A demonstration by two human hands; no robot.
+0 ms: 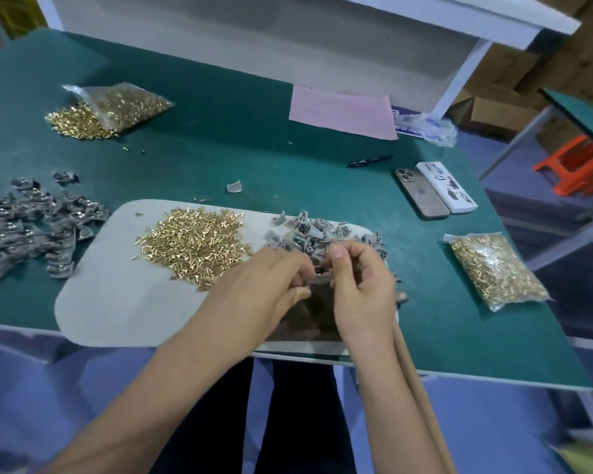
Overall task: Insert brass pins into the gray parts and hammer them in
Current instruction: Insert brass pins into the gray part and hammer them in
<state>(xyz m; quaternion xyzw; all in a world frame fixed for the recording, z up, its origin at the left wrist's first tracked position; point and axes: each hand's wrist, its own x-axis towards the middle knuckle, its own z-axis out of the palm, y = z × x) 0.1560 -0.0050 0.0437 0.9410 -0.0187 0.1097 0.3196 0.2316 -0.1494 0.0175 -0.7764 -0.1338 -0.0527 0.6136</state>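
Looking down from the head view, both hands meet at the near edge of the gray mat (117,302). The left hand (264,282) and right hand (360,282) have curled fingers pinching 1 small gray part (320,276) between them, above a dark block (314,313). Loose pins (194,239) lie in a pile just left of the hands; unworked parts (308,230) sit heaped just beyond them. A big pile at far left (28,224) looks finished, so much seems done, yet plenty remains. Whether a pin is already seated is hidden by the fingers. A wooden handle (418,388), likely the hammer's, runs off the bottom edge.
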